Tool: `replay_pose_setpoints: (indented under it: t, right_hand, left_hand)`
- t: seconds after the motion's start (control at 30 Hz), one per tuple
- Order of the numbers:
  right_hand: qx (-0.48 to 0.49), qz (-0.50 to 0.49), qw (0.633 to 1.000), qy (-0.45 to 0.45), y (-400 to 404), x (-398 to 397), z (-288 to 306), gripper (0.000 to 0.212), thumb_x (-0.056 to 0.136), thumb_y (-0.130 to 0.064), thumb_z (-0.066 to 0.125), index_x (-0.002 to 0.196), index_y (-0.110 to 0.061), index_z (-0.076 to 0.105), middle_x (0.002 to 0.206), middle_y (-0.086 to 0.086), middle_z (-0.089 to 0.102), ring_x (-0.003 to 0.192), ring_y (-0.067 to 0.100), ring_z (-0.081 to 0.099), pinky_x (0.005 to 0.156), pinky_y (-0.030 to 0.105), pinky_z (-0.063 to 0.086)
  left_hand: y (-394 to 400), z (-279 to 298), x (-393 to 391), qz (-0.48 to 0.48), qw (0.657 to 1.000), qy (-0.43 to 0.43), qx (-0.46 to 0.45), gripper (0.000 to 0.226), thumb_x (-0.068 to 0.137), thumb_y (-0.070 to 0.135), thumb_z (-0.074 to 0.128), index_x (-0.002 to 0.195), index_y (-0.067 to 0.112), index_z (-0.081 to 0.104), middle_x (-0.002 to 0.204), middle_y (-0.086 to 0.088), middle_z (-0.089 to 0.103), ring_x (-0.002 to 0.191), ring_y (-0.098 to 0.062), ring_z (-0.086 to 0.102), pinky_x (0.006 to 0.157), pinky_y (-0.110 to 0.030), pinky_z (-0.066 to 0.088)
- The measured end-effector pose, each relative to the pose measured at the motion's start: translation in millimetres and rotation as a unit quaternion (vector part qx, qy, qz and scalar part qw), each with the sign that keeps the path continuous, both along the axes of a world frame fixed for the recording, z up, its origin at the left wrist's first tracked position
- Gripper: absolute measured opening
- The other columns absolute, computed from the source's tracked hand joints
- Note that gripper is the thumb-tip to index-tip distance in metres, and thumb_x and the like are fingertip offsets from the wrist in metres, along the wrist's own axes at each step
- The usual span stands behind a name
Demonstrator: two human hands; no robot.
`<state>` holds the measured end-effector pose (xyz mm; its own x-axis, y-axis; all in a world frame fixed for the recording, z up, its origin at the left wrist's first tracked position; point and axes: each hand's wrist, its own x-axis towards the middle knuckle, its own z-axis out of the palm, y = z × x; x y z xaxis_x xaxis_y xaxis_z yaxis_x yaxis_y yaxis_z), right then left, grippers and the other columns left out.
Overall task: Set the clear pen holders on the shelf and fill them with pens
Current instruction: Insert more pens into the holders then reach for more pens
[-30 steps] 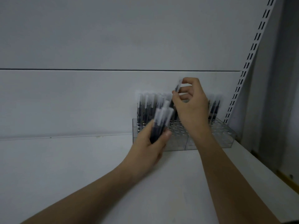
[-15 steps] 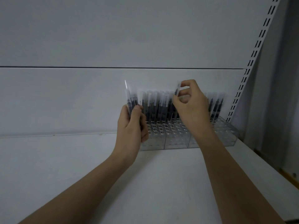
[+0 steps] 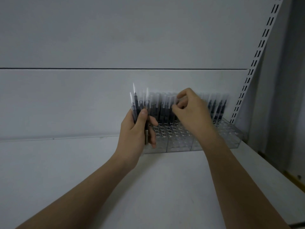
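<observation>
My left hand grips a bundle of dark pens with clear caps. My right hand pinches one capped pen above the clear pen holders, whose front holes show empty.

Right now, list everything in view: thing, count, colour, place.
clear pen holders: row, count unclear, transparent, back of shelf against wall.
pens in holders: many, dark with clear caps, upright in back rows; front holes empty.
bundle of pens: several, dark, in left hand.
shelf: one, white, foreground.
back wall: white, one dark seam.
slotted upright: one, white, right.
left hand: grips bundle.
right hand: pinches one pen above the holders.
</observation>
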<state>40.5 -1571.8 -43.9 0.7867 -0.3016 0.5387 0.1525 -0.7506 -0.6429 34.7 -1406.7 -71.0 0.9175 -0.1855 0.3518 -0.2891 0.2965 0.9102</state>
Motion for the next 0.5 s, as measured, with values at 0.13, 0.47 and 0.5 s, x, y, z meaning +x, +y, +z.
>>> replay_pose_setpoints:
  t: [0.13,0.47,0.5]
  right_hand:
    - [0.062,0.021,0.994,-0.088,7,-7,11,0.009,0.097,-0.024,0.058,0.105,-0.02,0.06,0.084,-0.012,0.058,0.072,0.004,0.057,0.063,0.02,0.047]
    - [0.143,0.226,0.964,0.013,30,-11,9,0.011,0.092,-0.028,0.069,0.094,-0.017,0.066,0.08,0.01,0.069,0.065,0.015,0.062,0.066,0.035,0.056]
    - [0.148,0.226,0.963,0.011,30,-12,9,0.012,0.092,-0.027,0.069,0.093,-0.016,0.066,0.076,0.011,0.068,0.063,0.015,0.062,0.064,0.034,0.056]
  left_hand:
    - [1,0,-1,-0.022,1.0,0.003,-0.004,0.018,0.108,0.022,0.037,0.1,0.011,0.048,0.074,-0.001,0.065,0.04,-0.021,0.052,0.04,-0.029,0.045]
    - [-2,-2,-3,-0.04,0.999,0.0,0.025,0.021,0.107,0.022,0.039,0.116,0.007,0.051,0.083,-0.007,0.069,0.045,-0.029,0.055,0.043,-0.03,0.049]
    - [-2,-2,-4,-0.04,0.999,-0.002,0.029,0.022,0.107,0.022,0.039,0.118,0.007,0.051,0.085,-0.008,0.071,0.046,-0.03,0.056,0.043,-0.03,0.05]
